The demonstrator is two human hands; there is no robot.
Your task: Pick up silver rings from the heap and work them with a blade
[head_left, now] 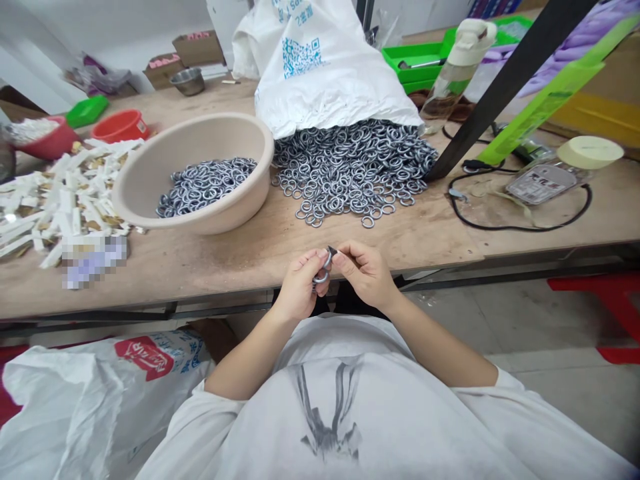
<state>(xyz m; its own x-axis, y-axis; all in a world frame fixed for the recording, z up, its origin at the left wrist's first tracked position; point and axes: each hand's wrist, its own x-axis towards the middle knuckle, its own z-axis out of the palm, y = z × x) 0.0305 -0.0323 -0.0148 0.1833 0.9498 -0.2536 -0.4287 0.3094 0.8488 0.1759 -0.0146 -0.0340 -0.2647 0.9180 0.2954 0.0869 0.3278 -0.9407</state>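
My left hand is closed around a few silver-grey metal rings, in front of the table's near edge. Beside it my right hand pinches a small dark piece against the upper ring; what that piece is I cannot make out. The fingertips of both hands almost meet there. Just beyond my hands a loose heap of rings spills from a white plastic sack. A beige basin to the left holds more rings.
White strips are strewn at the table's left, near a red bowl. On the right are a dark slanted post, a drink bottle, a lidded jar and a looped black cord. A white bag lies below left.
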